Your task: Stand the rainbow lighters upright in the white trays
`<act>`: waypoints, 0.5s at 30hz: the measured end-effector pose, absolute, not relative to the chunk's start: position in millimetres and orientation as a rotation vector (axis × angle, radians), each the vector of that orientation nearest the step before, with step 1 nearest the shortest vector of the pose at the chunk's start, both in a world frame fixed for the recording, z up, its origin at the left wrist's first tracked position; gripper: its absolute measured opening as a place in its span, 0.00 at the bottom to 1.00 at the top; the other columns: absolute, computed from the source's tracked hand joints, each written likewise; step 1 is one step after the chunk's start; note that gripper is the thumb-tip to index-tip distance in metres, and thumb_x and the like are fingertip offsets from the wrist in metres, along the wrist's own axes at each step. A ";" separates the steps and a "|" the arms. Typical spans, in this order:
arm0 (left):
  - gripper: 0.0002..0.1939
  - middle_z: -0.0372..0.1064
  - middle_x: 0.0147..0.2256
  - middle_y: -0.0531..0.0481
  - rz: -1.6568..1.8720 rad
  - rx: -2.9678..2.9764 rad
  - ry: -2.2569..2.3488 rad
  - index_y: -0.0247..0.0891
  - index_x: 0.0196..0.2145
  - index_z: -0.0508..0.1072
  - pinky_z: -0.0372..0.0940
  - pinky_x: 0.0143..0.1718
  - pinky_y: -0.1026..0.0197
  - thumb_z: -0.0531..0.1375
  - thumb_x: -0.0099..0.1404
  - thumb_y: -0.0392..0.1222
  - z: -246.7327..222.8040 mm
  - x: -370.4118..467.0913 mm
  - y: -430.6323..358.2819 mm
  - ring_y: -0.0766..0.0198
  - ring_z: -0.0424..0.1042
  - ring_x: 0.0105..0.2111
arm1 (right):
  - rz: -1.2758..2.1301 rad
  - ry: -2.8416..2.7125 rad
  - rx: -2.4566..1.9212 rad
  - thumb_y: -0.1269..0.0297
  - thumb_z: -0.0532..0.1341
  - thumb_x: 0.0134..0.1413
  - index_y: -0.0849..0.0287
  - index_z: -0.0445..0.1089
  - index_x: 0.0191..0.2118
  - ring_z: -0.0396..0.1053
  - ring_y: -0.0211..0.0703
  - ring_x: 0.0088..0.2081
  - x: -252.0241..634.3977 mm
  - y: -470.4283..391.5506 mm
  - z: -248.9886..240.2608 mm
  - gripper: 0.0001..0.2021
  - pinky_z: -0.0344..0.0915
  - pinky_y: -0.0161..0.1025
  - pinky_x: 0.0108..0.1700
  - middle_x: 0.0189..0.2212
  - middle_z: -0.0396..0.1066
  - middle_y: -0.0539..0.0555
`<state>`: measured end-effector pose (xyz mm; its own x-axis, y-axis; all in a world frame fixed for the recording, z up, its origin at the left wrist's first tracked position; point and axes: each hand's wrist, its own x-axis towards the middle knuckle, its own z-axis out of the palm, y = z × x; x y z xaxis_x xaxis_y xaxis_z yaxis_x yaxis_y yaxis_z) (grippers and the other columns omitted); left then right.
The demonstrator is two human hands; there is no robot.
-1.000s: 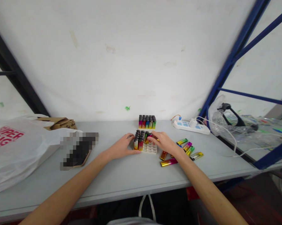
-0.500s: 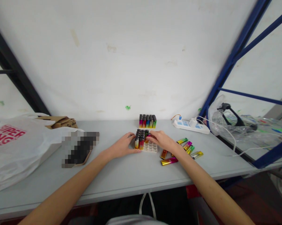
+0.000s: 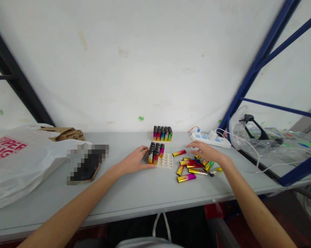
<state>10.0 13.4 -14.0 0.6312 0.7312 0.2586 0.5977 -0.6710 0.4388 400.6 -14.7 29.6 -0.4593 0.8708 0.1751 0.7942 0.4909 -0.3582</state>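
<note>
A pale tray with round holes (image 3: 166,161) lies on the table, its left part filled with upright black-topped lighters (image 3: 155,157). My left hand (image 3: 136,159) rests at the tray's left side, thumb and fingers apart around the corner of the lighters. My right hand (image 3: 205,151) hovers over the back of a loose pile of shiny lighters (image 3: 195,165), fingers spread and nothing held. One red and yellow lighter (image 3: 179,153) lies between the tray and my right hand. Behind, against the wall, stands a full block of upright lighters (image 3: 163,134).
A white power strip (image 3: 211,140) with cables sits at the back right, by a blue metal frame (image 3: 244,82). At the left are a white plastic bag (image 3: 28,162), folded cardboard (image 3: 67,134) and a blurred dark flat object (image 3: 89,165).
My right hand has moved right, from the tray to the loose pile, leaving an upright lighter in the tray. My left hand has stayed in place.
</note>
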 end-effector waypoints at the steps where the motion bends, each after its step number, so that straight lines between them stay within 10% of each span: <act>1: 0.40 0.66 0.58 0.38 0.604 2.545 1.070 0.38 0.56 0.70 0.64 0.60 0.48 0.63 0.57 0.71 -14.1 10.0 13.5 0.44 0.69 0.56 | 0.352 -2.426 -1.423 0.52 0.57 0.64 0.58 0.75 0.54 0.70 0.56 0.56 410.4 -13.5 26.6 0.21 0.62 0.53 0.62 0.55 0.73 0.62; 15: 0.39 0.66 0.57 0.38 0.611 2.531 1.058 0.38 0.56 0.71 0.63 0.61 0.47 0.65 0.57 0.69 -11.4 11.1 11.3 0.44 0.69 0.56 | 0.522 -2.338 -1.592 0.42 0.61 0.56 0.55 0.76 0.53 0.68 0.59 0.58 479.4 -23.3 28.4 0.27 0.64 0.53 0.60 0.57 0.72 0.61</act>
